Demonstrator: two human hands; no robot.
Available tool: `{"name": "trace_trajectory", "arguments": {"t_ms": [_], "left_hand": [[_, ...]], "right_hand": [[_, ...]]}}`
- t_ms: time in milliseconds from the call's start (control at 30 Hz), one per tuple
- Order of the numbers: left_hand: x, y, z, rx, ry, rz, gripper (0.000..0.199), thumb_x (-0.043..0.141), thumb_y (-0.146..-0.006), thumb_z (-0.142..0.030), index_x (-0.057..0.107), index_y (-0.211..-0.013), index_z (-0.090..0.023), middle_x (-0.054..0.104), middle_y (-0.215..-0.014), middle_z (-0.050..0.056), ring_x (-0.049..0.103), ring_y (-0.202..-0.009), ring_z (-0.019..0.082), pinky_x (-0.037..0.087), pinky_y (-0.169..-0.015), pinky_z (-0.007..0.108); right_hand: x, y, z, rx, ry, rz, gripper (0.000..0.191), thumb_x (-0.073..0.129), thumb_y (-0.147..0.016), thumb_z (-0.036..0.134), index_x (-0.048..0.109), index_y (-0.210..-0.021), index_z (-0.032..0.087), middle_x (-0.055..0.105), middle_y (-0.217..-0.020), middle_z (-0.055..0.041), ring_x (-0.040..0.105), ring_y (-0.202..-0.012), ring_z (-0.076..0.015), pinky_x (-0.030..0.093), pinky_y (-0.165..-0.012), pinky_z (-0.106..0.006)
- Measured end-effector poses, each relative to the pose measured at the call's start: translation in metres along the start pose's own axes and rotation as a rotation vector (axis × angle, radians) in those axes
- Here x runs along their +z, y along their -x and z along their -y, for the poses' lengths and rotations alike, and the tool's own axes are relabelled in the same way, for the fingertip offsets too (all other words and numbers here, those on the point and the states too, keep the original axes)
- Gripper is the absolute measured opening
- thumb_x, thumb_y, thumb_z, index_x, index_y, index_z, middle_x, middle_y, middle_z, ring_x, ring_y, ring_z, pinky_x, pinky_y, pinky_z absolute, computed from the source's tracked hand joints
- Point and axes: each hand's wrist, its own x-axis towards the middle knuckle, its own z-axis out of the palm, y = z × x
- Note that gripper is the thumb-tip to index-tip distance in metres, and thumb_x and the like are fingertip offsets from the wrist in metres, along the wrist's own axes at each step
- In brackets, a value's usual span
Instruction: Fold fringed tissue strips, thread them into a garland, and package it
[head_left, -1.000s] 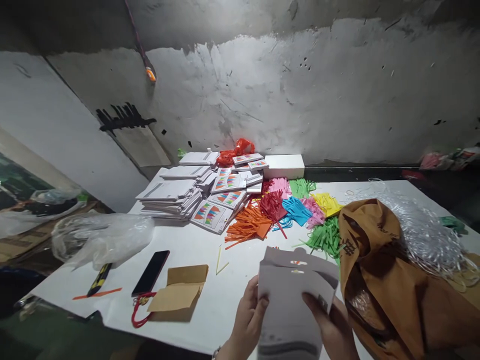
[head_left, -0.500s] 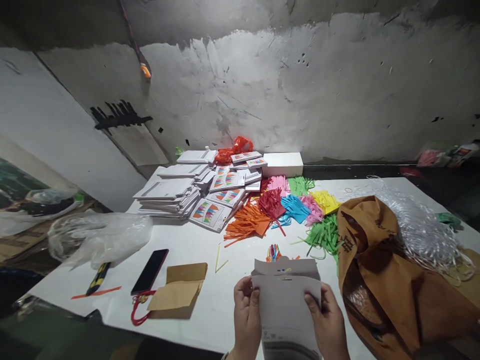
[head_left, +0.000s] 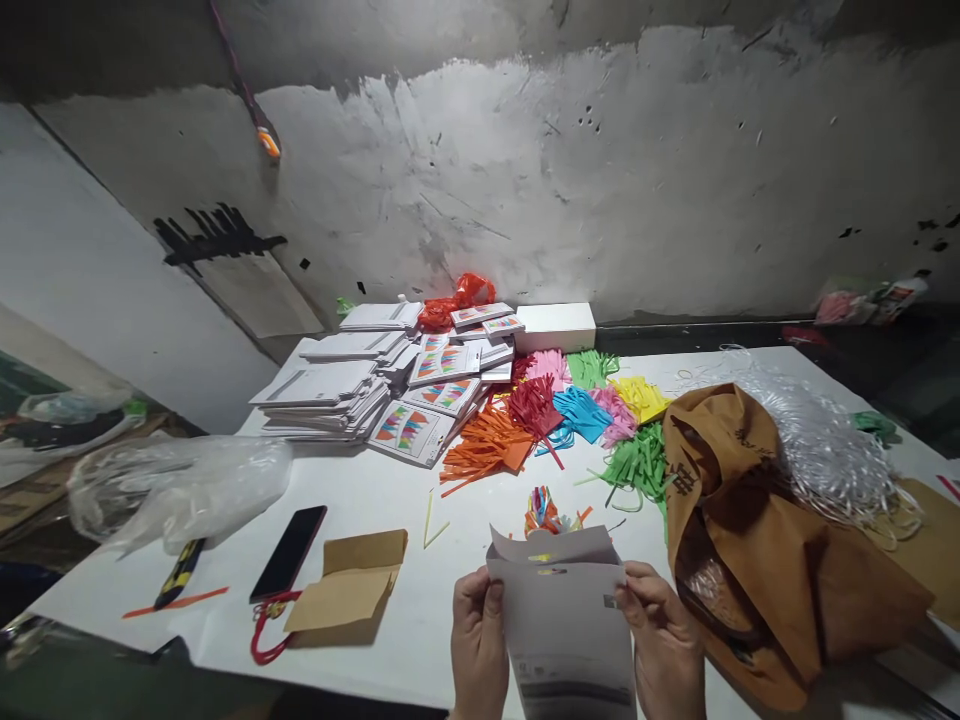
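A white flat paper envelope-like packet (head_left: 566, 620) with a hang slot near its top is held upright between my two hands at the front of the table. My left hand (head_left: 480, 635) pinches its left edge, thumb on the near face. On the right edge, the thumb and fingers of my right hand (head_left: 664, 630) are closed near the top corner. A flap stands up behind the packet's top edge, tilted away. Just beyond it lies a small multicoloured bundle of paper strips (head_left: 541, 510), its lower part partly hidden by the packet.
Stacks of white packets (head_left: 322, 395), printed packets (head_left: 409, 430) and a white box (head_left: 555, 327) stand at the back. Coloured fringe bunches (head_left: 487, 440) lie mid-table. Left are a phone (head_left: 289, 553), cutter (head_left: 180, 573), cardboard (head_left: 349, 590) and plastic bag (head_left: 187, 490); right, a brown bag (head_left: 765, 560).
My right hand has shifted up towards the packet's top right corner. The packet's flap now stands further apart from its front. The whole view has turned slightly right.
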Motion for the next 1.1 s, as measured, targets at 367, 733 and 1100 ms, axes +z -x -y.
{"name": "trace_trajectory", "arguments": {"t_ms": [367,733,1100], "left_hand": [[-0.001,-0.001,0.0,-0.033,0.034,-0.035,0.047,0.072,-0.071,-0.062,0.06,-0.087,-0.02,0.063,-0.083,0.003,0.061,-0.081,0.02,0.053,-0.071,0.029],[-0.002,0.006,-0.005,-0.028,0.053,-0.026,0.044,0.074,-0.07,-0.06,0.062,-0.082,-0.02,0.064,-0.078,0.002,0.061,-0.076,0.018,0.053,-0.067,0.026],[0.002,0.005,-0.012,-0.012,0.07,-0.058,0.041,0.078,-0.067,-0.056,0.064,-0.078,-0.019,0.067,-0.08,0.003,0.065,-0.078,0.019,0.056,-0.069,0.026]], "right_hand": [[0.009,-0.006,0.025,0.341,-0.285,0.047,0.028,0.08,-0.072,0.035,0.061,-0.063,0.018,0.061,-0.086,-0.0038,0.063,-0.082,-0.0203,0.051,-0.069,-0.03],[-0.002,-0.011,0.02,0.16,0.104,0.081,0.02,0.068,-0.084,0.039,0.07,-0.094,0.022,0.061,-0.079,-0.0018,0.057,-0.077,-0.0165,0.049,-0.067,-0.023],[-0.002,-0.014,0.023,0.094,0.183,0.111,0.018,0.07,-0.081,0.039,0.071,-0.08,0.021,0.063,-0.079,-0.0029,0.058,-0.075,-0.0175,0.05,-0.065,-0.023]]}}
